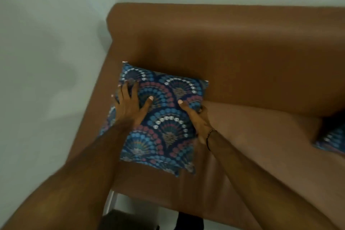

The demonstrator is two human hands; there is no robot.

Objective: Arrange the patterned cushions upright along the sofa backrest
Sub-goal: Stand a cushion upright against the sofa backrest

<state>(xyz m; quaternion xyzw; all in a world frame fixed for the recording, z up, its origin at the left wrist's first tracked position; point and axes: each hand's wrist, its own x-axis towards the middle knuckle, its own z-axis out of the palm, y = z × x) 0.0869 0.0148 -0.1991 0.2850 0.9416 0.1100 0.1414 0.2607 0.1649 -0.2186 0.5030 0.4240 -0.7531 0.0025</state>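
A square cushion (pixel 164 121) with a blue, pink and white fan pattern leans in the left corner of the brown sofa, its top edge against the backrest (pixel 242 58). My left hand (pixel 130 104) lies spread on the cushion's upper left face, fingers apart, some curling over its left edge. My right hand (pixel 197 119) holds the cushion's right edge, thumb on the front and fingers behind. A second cushion (pixel 330 138) of the same pattern shows only partly at the right edge of view, on the seat.
The sofa's left armrest (pixel 110 58) runs beside the cushion, with a pale wall behind and to the left. The brown seat (pixel 261 136) stretches to the right. A light floor and a dark object (pixel 130 218) show below the sofa's front edge.
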